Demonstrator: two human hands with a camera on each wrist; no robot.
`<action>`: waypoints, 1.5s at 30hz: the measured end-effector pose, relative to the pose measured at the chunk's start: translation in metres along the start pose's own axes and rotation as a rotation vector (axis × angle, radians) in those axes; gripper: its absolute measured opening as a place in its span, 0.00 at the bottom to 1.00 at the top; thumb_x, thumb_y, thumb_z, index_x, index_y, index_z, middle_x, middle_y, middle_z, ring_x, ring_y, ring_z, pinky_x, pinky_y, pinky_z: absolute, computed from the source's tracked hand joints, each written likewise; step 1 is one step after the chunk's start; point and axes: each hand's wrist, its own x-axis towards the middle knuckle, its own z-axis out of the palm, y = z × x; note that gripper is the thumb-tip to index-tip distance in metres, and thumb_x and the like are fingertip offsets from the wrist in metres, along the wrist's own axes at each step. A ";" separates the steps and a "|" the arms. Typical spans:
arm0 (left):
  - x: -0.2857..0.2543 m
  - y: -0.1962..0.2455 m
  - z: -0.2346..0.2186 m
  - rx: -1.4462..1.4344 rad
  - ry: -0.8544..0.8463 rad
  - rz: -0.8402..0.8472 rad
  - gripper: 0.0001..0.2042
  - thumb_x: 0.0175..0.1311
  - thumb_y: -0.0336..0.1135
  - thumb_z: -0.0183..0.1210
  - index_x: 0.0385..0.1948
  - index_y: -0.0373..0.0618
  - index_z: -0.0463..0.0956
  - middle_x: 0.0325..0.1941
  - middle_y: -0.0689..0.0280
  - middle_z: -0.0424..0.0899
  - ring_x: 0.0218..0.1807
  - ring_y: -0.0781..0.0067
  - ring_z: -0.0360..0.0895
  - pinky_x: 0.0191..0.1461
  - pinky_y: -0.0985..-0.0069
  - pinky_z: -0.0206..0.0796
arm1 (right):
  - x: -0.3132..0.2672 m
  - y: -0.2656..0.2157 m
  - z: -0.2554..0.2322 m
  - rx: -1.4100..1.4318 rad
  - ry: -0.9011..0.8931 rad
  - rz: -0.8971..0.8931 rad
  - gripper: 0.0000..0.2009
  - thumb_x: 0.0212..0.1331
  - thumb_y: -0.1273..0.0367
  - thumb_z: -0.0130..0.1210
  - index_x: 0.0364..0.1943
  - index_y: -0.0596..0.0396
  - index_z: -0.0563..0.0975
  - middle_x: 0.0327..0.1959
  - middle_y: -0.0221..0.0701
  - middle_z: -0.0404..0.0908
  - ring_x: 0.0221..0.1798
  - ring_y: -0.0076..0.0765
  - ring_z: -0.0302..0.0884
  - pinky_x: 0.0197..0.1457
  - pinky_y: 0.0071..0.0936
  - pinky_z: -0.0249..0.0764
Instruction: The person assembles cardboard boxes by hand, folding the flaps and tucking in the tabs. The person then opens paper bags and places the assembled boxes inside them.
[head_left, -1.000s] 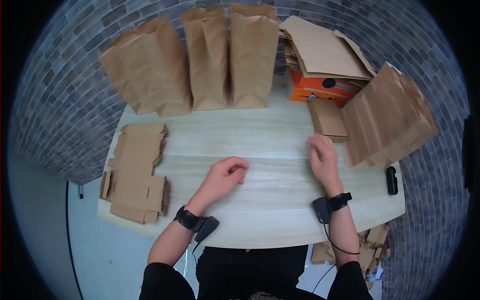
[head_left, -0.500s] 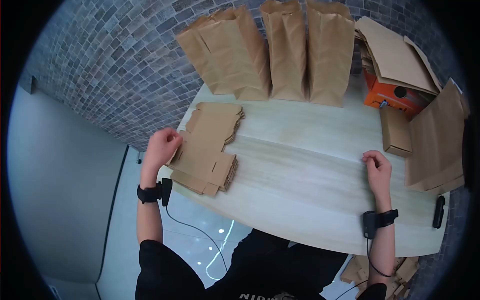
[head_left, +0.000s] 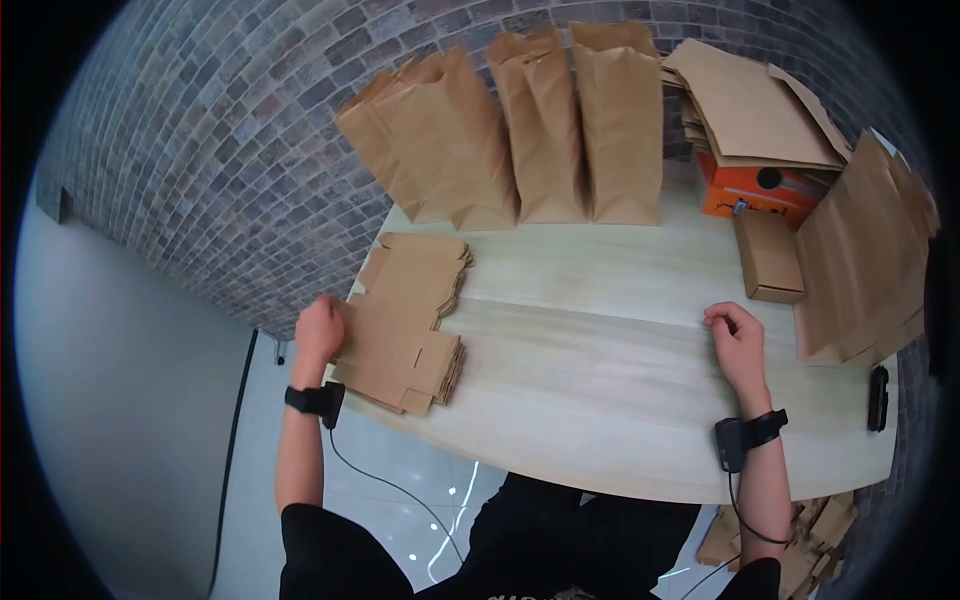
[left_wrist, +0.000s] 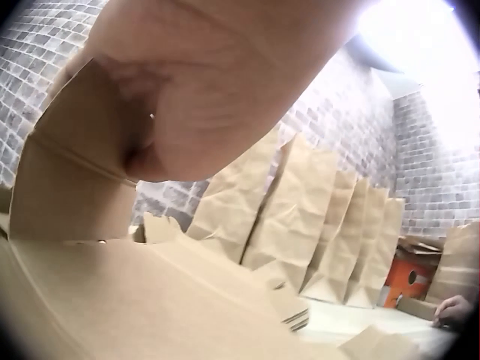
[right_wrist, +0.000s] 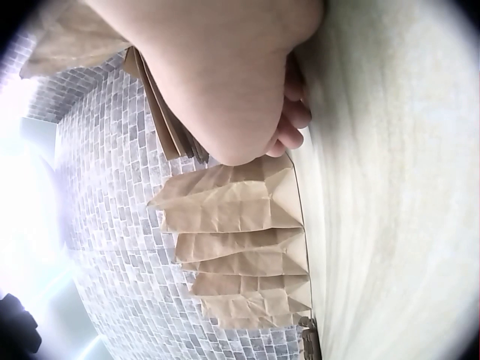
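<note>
In the head view the left hand (head_left: 320, 330) is at the left edge of a stack of flat, die-cut cardboard (head_left: 400, 310). The left wrist view shows that hand (left_wrist: 217, 82) with its fingers curled round an upturned cardboard flap (left_wrist: 71, 176), the fingertips partly hidden behind it. The right hand (head_left: 738, 350) rests on the right part of the table (head_left: 580, 390), fingers loosely bent and holding nothing; its curled fingers show in the right wrist view (right_wrist: 289, 124).
Several upright paper bags (head_left: 620, 130) line the back. At the right are an orange box (head_left: 750, 190) under flat cardboard (head_left: 760, 110), a small brown box (head_left: 770, 255), a large paper bag (head_left: 865, 260) and a black object (head_left: 878, 398). Cardboard pieces (head_left: 825, 530) lie below the table.
From the table's middle, the left hand has moved left to the cardboard stack and taken hold of a flap. The head view has turned left. The right hand stays empty over the right side.
</note>
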 end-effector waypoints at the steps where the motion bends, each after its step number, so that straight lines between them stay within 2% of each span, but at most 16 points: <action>1: 0.001 0.010 -0.020 -0.042 -0.002 0.006 0.14 0.62 0.29 0.49 0.47 0.41 0.77 0.41 0.43 0.82 0.45 0.38 0.79 0.49 0.53 0.73 | 0.000 -0.006 -0.001 0.012 -0.012 0.006 0.09 0.59 0.79 0.47 0.35 0.60 0.81 0.29 0.28 0.81 0.33 0.21 0.74 0.38 0.19 0.69; 4: -0.005 0.029 -0.074 -0.437 -0.009 0.226 0.15 0.63 0.24 0.46 0.50 0.40 0.76 0.46 0.47 0.83 0.49 0.48 0.81 0.52 0.62 0.73 | -0.003 -0.011 0.002 0.049 -0.038 0.010 0.09 0.59 0.79 0.47 0.35 0.61 0.81 0.29 0.28 0.81 0.33 0.21 0.74 0.39 0.19 0.70; 6: -0.021 0.062 -0.120 -0.574 -0.041 0.252 0.18 0.62 0.22 0.45 0.52 0.40 0.75 0.49 0.52 0.82 0.51 0.56 0.80 0.55 0.67 0.71 | -0.005 -0.015 0.006 0.075 -0.053 0.002 0.09 0.59 0.79 0.47 0.35 0.61 0.81 0.29 0.28 0.82 0.33 0.21 0.74 0.40 0.19 0.70; 8: -0.040 0.094 -0.151 -0.715 -0.074 0.278 0.20 0.62 0.20 0.44 0.55 0.40 0.74 0.52 0.57 0.81 0.54 0.64 0.79 0.57 0.72 0.69 | -0.011 -0.022 0.011 0.277 -0.247 0.126 0.09 0.59 0.80 0.47 0.35 0.61 0.81 0.30 0.28 0.82 0.35 0.21 0.76 0.41 0.19 0.71; 9: -0.050 0.105 -0.162 -0.924 -0.214 0.171 0.21 0.62 0.19 0.43 0.58 0.40 0.72 0.53 0.61 0.80 0.55 0.69 0.77 0.59 0.74 0.68 | -0.013 -0.021 0.016 0.296 -0.314 0.123 0.09 0.60 0.79 0.48 0.35 0.61 0.81 0.30 0.27 0.83 0.37 0.21 0.77 0.43 0.20 0.73; 10: -0.057 0.113 -0.165 -1.127 -0.359 0.060 0.23 0.62 0.19 0.43 0.60 0.40 0.71 0.54 0.66 0.78 0.56 0.73 0.74 0.60 0.76 0.66 | -0.014 -0.026 0.018 0.293 -0.305 0.121 0.09 0.60 0.79 0.48 0.35 0.61 0.81 0.30 0.27 0.83 0.37 0.21 0.77 0.43 0.20 0.73; 12: -0.064 0.130 -0.160 -1.195 -0.388 0.159 0.26 0.61 0.18 0.43 0.64 0.39 0.66 0.58 0.65 0.76 0.60 0.74 0.72 0.63 0.78 0.63 | -0.020 -0.037 0.022 0.385 -0.549 0.213 0.07 0.62 0.78 0.50 0.38 0.61 0.81 0.32 0.28 0.83 0.39 0.22 0.78 0.45 0.22 0.74; 16: -0.072 0.189 -0.145 -1.699 -0.671 0.218 0.28 0.63 0.22 0.46 0.68 0.39 0.58 0.63 0.62 0.70 0.66 0.72 0.67 0.67 0.75 0.60 | -0.023 -0.034 0.022 0.556 -0.716 0.219 0.09 0.63 0.76 0.55 0.45 0.62 0.79 0.38 0.29 0.84 0.44 0.24 0.79 0.48 0.23 0.75; 18: -0.073 0.223 -0.119 -1.734 -0.591 0.198 0.25 0.66 0.28 0.47 0.67 0.40 0.59 0.66 0.59 0.68 0.68 0.69 0.65 0.70 0.72 0.57 | -0.024 -0.025 0.022 0.642 -0.788 0.224 0.16 0.62 0.75 0.57 0.54 0.60 0.75 0.47 0.32 0.82 0.48 0.27 0.80 0.52 0.24 0.75; 23: -0.087 0.298 -0.051 -0.908 -0.309 0.476 0.27 0.74 0.39 0.44 0.70 0.36 0.53 0.56 0.49 0.69 0.58 0.56 0.63 0.69 0.67 0.52 | -0.018 -0.040 -0.006 0.952 -0.857 0.391 0.28 0.60 0.74 0.59 0.66 0.57 0.67 0.59 0.35 0.76 0.60 0.32 0.74 0.64 0.30 0.69; 27: -0.099 0.325 -0.026 -0.811 -0.427 0.522 0.32 0.74 0.39 0.44 0.74 0.36 0.41 0.50 0.47 0.67 0.46 0.54 0.57 0.63 0.66 0.56 | -0.011 -0.025 -0.026 1.254 -0.836 0.566 0.36 0.58 0.74 0.59 0.72 0.58 0.58 0.64 0.34 0.71 0.68 0.34 0.67 0.71 0.35 0.62; 30: -0.099 0.334 -0.010 -0.894 -0.325 0.554 0.34 0.74 0.38 0.45 0.74 0.37 0.38 0.48 0.49 0.65 0.44 0.59 0.58 0.61 0.67 0.58 | -0.006 -0.024 -0.024 1.000 -0.775 0.556 0.36 0.58 0.76 0.56 0.72 0.58 0.56 0.64 0.35 0.71 0.67 0.34 0.68 0.71 0.34 0.63; 34: -0.083 0.342 0.010 -1.360 -0.435 0.350 0.36 0.73 0.37 0.50 0.74 0.38 0.38 0.52 0.52 0.69 0.46 0.65 0.67 0.59 0.70 0.63 | 0.002 -0.019 -0.009 0.930 -0.644 0.581 0.35 0.56 0.78 0.54 0.71 0.57 0.57 0.63 0.34 0.72 0.65 0.33 0.70 0.68 0.33 0.67; 36: -0.087 0.342 0.003 -1.755 -0.692 0.141 0.33 0.72 0.36 0.54 0.73 0.44 0.47 0.54 0.58 0.77 0.52 0.72 0.77 0.57 0.73 0.70 | 0.001 -0.019 -0.007 0.989 -0.544 0.521 0.34 0.53 0.81 0.51 0.69 0.57 0.60 0.62 0.35 0.73 0.63 0.33 0.73 0.66 0.33 0.71; 40: -0.081 0.328 0.036 -1.781 -0.850 0.142 0.25 0.72 0.39 0.55 0.68 0.44 0.60 0.55 0.61 0.78 0.56 0.71 0.77 0.58 0.71 0.72 | 0.002 -0.019 -0.003 0.949 -0.515 0.545 0.35 0.50 0.83 0.47 0.69 0.56 0.61 0.61 0.35 0.74 0.62 0.33 0.74 0.64 0.32 0.73; 45: -0.072 0.325 0.014 -2.225 -1.114 -0.242 0.21 0.73 0.41 0.55 0.61 0.41 0.68 0.55 0.66 0.80 0.53 0.75 0.79 0.56 0.73 0.74 | 0.003 -0.029 0.000 0.944 -0.357 0.595 0.35 0.46 0.85 0.42 0.67 0.57 0.62 0.58 0.36 0.75 0.61 0.34 0.75 0.65 0.33 0.72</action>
